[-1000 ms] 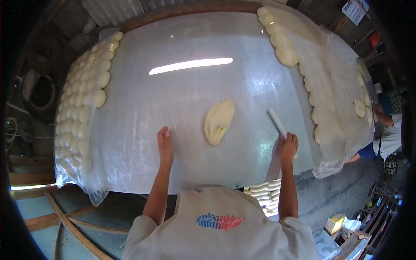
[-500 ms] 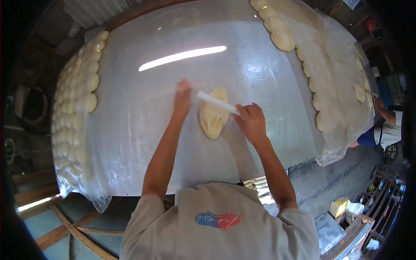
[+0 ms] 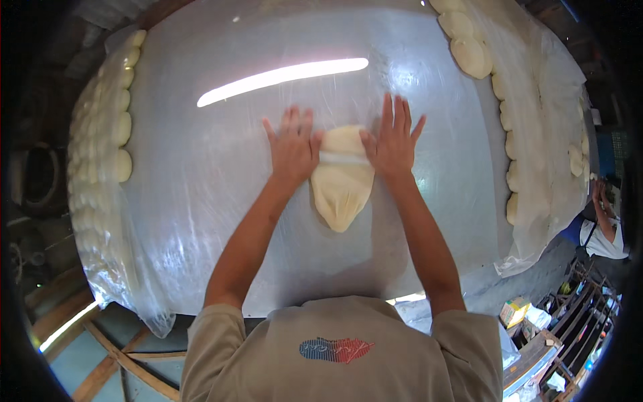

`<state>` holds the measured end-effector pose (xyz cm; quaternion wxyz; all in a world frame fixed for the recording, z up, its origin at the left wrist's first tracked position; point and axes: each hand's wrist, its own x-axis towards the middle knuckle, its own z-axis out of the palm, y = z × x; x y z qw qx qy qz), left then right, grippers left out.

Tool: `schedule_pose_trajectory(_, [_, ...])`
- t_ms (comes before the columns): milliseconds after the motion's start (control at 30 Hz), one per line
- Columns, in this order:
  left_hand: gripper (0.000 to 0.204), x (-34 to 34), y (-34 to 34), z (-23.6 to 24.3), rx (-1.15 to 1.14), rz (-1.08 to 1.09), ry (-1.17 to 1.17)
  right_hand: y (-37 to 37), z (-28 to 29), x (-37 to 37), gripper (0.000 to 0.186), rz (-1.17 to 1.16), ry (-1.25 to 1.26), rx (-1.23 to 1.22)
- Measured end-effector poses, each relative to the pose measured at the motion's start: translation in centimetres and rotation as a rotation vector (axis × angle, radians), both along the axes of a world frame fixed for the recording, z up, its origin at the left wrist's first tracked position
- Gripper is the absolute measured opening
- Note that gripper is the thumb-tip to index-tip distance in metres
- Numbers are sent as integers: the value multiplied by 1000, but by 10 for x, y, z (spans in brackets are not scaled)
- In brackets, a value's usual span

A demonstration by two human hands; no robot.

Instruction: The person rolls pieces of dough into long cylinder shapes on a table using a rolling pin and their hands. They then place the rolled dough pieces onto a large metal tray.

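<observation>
Head view: a broad, smooth grey table (image 3: 221,154) carries dough at both sides and at the middle. At the right, a clear plastic sheet (image 3: 542,154) lies over many rounded dough portions (image 3: 472,59), some exposed along its left edge; at the left, plastic-covered rows (image 3: 94,154) are closely packed. Whether these rows are finished or waiting cannot be determined. At the middle, one dough piece (image 3: 341,187) lies elongated and partly flattened: its far part is smooth, while its near part shows creases narrowing to a rounded tip. Judged on that condition, rolling is partway done, with the creased part left unworked. The left hand (image 3: 293,153) and right hand (image 3: 395,144) flank the piece, palms down, fingers extended and spread, thumbs turned inward. Beneath them a slim white rolling pin (image 3: 343,158) lies crosswise over the dough; both its ends are hidden by the hands. Surroundings: a co-worker (image 3: 606,238) stands at the far right, and a yellow box (image 3: 514,311) sits near right, off the table. Both covered groups lie well apart from the hands; no obstruction noted beside the pin.
</observation>
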<state>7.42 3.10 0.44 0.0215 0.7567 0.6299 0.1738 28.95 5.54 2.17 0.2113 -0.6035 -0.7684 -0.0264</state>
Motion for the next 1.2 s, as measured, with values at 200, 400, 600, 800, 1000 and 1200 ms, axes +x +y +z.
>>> schedule_pose_trajectory(200, [64, 6, 8, 14, 151, -8, 150, -11, 1, 14, 86, -6, -66, 75])
schedule_pose_trajectory(400, [70, 0, 29, 0, -2, -81, 85, 19, -6, 24, 84, 23, -115, -56])
schedule_pose_trajectory(600, [71, 13, 130, 4, 10, 182, -4, 101, -11, 23, 87, -3, 47, 48])
schedule_pose_trajectory(800, [79, 24, 84, 0, 149, -84, 76, 62, -15, 41, 80, 230, -84, -10])
schedule_pose_trajectory(1000, [73, 24, 198, -6, 134, 85, 199, 132, -6, 48, 75, 429, -209, 3])
schedule_pose_trajectory(1200, [76, 20, 244, 12, 143, 168, 15, 159, 13, 50, 35, 557, -315, 16])
